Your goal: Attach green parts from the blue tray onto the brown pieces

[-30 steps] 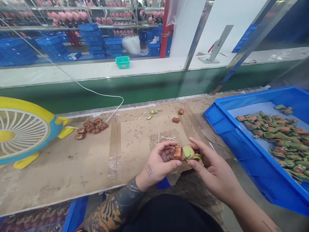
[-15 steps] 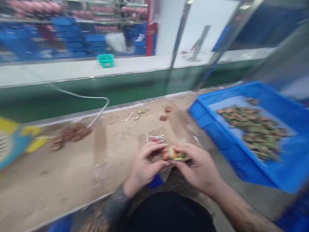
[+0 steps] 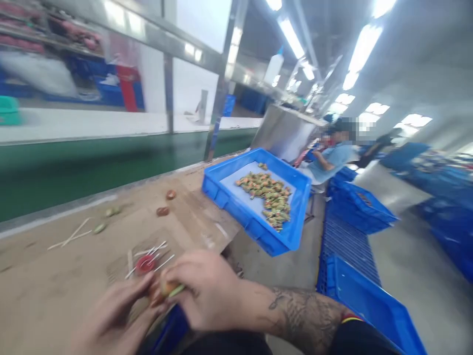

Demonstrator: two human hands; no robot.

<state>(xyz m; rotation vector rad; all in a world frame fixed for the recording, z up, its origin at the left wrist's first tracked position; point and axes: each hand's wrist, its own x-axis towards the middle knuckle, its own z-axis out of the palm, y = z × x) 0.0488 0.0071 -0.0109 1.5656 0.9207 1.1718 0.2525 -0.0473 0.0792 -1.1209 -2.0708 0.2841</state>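
Note:
A small brown, orange and green figure is held between my two hands at the bottom of the view. My left hand, blurred, pinches its brown end. Fingers of my right hand wrap round the orange and green end and partly hide it. Just beyond my hands, a small red round container sits on the brown work surface, with several white sticks around it. Two brown pieces and small green pieces lie farther back.
A blue tray with many small green and orange pieces stands right of centre. Crossed sticks lie at the left. Blue crates stand at the lower right. A seated person is in the background.
The view has swung to the right, so the tray now appears nearer the centre and the person and crates show. Both hands still hold the figure, now lower and farther left in view.

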